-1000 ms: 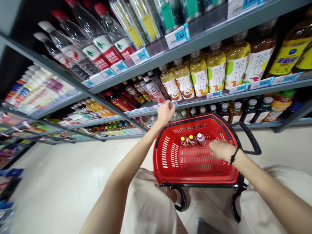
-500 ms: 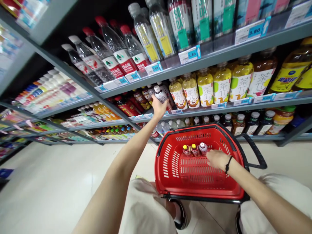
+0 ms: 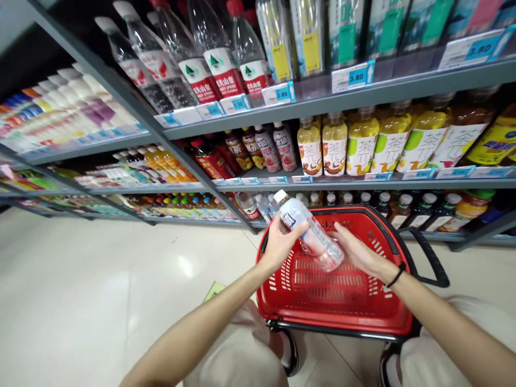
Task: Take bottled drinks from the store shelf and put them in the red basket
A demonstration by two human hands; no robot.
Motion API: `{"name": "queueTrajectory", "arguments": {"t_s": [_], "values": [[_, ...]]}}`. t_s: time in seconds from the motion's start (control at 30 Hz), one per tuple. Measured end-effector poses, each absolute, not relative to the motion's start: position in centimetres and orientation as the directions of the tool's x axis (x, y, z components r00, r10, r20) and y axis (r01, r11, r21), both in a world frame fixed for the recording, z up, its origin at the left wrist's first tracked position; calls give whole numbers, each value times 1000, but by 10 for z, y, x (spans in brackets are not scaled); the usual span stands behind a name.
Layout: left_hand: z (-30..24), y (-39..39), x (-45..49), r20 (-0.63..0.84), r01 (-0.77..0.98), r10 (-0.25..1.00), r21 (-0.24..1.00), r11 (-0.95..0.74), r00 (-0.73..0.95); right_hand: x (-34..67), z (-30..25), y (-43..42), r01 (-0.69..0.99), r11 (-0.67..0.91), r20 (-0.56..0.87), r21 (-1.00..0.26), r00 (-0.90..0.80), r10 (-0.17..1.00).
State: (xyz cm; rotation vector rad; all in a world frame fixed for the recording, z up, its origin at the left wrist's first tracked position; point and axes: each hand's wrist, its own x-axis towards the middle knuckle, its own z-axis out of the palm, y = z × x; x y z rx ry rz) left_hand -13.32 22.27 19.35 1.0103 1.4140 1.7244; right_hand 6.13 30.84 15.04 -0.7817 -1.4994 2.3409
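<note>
My left hand [image 3: 282, 239] is closed round the upper part of a drink bottle [image 3: 316, 236] with a white cap and a pale, pinkish label. The bottle is tilted over the red shopping basket [image 3: 338, 318], its cap toward the shelf and its base toward my right hand. Fingers stretched out, my right hand [image 3: 357, 250] is beside the bottle's lower end; whether it touches cannot be made out. The small bottles inside the basket are mostly hidden behind the held bottle.
Similar pink-labelled bottles [image 3: 284, 146] stand on the middle shelf, left of the yellow tea bottles [image 3: 363, 142]. Water bottles [image 3: 217, 64] fill the shelf above. The basket's black handle [image 3: 433, 260] sticks out to the right. My knees flank the basket on the tiled floor [image 3: 161, 274].
My left hand has brought the bottle from the middle shelf down and back over the basket. My right hand has risen from inside the basket to the bottle's lower end. The view has shifted slightly.
</note>
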Motion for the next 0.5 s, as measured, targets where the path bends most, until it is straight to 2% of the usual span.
{"name": "queueTrajectory", "arguments": {"t_s": [0.1,0.2,0.33,0.5], "values": [[171,208,-131,69,-94,928,989,-111,-366,57,139,284,44,-495,-273,-868,-874,402],[164,198,-137,90,-55,972,993,-104,-216,60,132,263,89,-507,-325,-857,-857,400],[171,185,-144,110,105,988,990,-99,-106,64,131,249,127,-469,-357,-874,-822,443],[179,178,-146,96,98,995,991,-95,-9,69,127,247,205,-424,-407,-882,-784,468]]}}
